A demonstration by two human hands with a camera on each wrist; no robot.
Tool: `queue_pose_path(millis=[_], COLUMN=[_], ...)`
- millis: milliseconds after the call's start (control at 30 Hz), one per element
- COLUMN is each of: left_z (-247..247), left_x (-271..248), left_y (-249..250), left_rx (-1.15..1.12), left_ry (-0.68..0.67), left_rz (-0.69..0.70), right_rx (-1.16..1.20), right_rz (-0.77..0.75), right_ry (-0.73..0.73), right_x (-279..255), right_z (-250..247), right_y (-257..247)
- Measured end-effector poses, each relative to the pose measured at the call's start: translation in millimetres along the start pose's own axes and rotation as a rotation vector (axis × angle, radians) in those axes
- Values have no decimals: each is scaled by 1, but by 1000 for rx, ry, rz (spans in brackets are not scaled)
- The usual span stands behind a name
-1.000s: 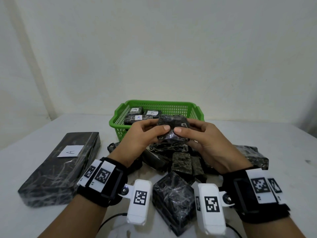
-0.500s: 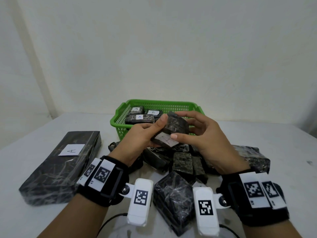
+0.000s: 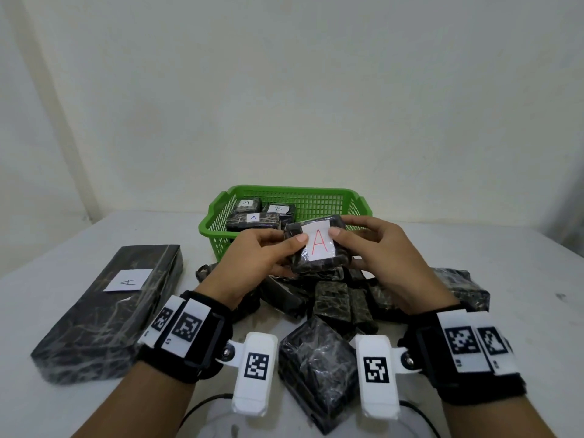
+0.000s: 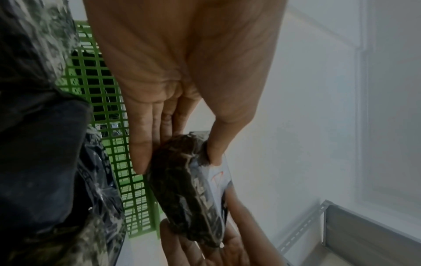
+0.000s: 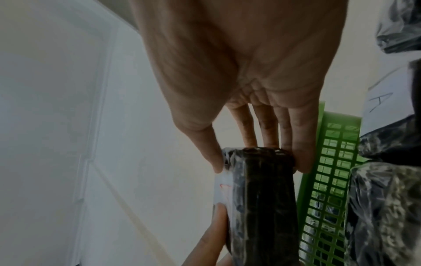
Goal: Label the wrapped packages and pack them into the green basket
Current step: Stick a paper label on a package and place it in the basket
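Both hands hold a small dark wrapped package in the air just in front of the green basket. A white label with a red A faces me on its top. My left hand pinches its left end, thumb on the label edge, fingers underneath. My right hand pinches the right end the same way. The package shows edge-on in both wrist views. Inside the basket lie three labelled packages, marked A, A and B.
A long dark box with an A label lies on the white table at the left. A heap of several unlabelled wrapped packages sits below my hands, and a bigger one lies between my wrists. A wall stands behind.
The package has been turned over in my hands, so the label with the red A now faces up. Both hands kept hold and stayed in front of the basket.
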State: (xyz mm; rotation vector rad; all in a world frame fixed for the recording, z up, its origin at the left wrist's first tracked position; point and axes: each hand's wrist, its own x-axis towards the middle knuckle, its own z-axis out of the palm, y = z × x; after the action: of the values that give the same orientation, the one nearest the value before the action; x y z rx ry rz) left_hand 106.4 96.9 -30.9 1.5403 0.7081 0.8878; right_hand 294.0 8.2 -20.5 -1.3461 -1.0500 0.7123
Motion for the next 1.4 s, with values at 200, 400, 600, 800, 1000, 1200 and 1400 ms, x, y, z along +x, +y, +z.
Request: queue_pose_path(millis=[200, 400, 600, 800, 1000, 1200, 1400], left_z=[-25, -77, -113, -124, -126, -127, -126], left_x=[2, 38, 92, 121, 123, 123, 121], left_y=[17, 17, 4, -14, -29, -29, -29], left_rx=[149, 352, 554, 692, 664, 663, 643], left_ry=[131, 462, 523, 346, 330, 303, 298], left_rz=[22, 56, -153, -284, -290, -282, -297], right_rx=[77, 111, -91, -328, -634, -945, -975], right_rz=[76, 141, 184, 299, 335, 344, 326], right_ry=[-27, -41, -40, -113, -224, -345, -338], right_x=[10, 47, 98, 139, 154, 151, 157], right_z=[4, 25, 74, 115, 132, 151, 158], right_y=[-16, -31, -25, -10, 1, -2, -1])
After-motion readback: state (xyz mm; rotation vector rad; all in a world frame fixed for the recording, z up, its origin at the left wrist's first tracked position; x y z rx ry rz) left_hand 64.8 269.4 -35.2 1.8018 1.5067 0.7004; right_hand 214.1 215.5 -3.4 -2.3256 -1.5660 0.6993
